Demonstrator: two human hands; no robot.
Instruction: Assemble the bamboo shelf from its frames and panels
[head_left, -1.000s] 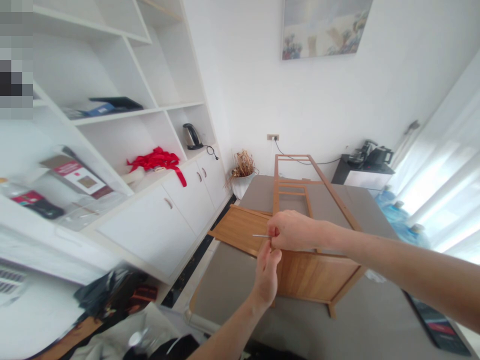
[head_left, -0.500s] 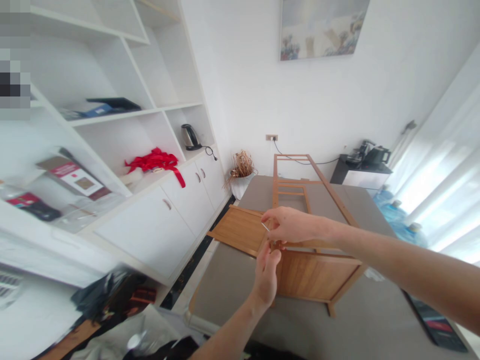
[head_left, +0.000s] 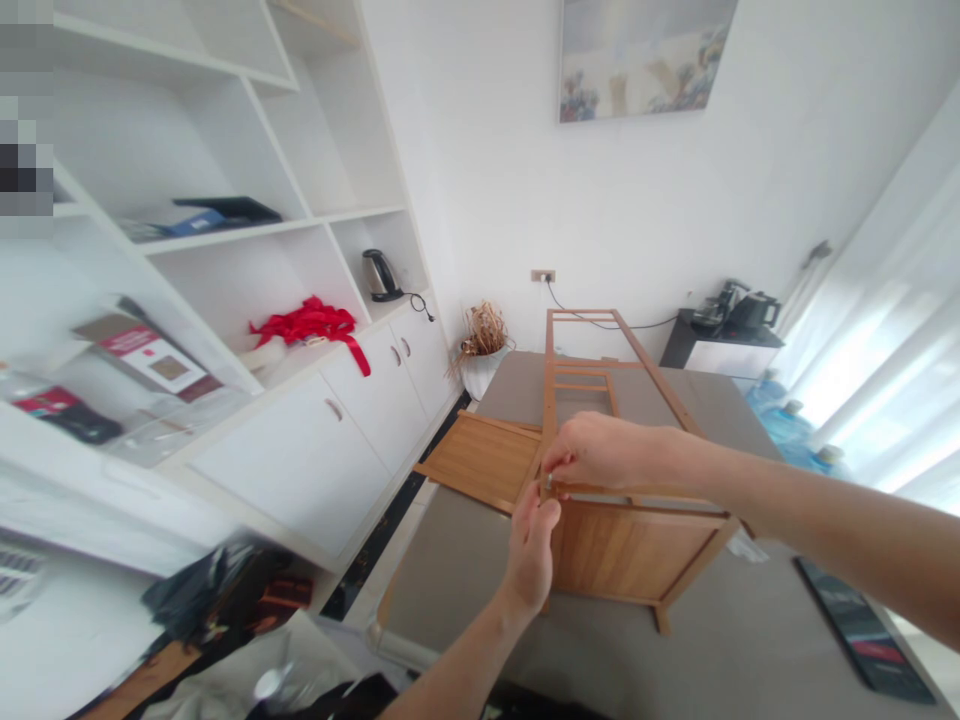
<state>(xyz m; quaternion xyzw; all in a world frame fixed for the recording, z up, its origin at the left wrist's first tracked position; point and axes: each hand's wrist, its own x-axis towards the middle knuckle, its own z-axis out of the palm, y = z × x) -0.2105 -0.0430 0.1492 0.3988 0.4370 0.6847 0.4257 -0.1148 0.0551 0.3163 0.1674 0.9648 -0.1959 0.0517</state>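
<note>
My left hand [head_left: 531, 555] is closed around the corner post of a wooden frame [head_left: 550, 400] that stands on the grey table. Just above it, my right hand [head_left: 592, 452] is in a closed pinch at the same post. A small shiny metal bit [head_left: 549, 481] shows under the right fingertips. The thin metal hex key in that hand is mostly hidden by the fingers now. Below the hands, a slatted wooden panel [head_left: 615, 550] forms the near side of the frame. Another flat wooden panel [head_left: 480, 458] lies to the left, reaching past the table edge.
The grey table [head_left: 457, 565] carries the frame, with a dark flat tray-like object [head_left: 862, 630] at its right. White cabinets [head_left: 300, 470] line the left side. A potted dried plant [head_left: 484, 335] and a small stand [head_left: 720, 355] are behind; water bottles [head_left: 795, 430] stand by the curtain.
My right hand has turned and its fingers have closed in at the post; the thin metal rod that stuck out left is no longer clearly visible. My left hand stays put.
</note>
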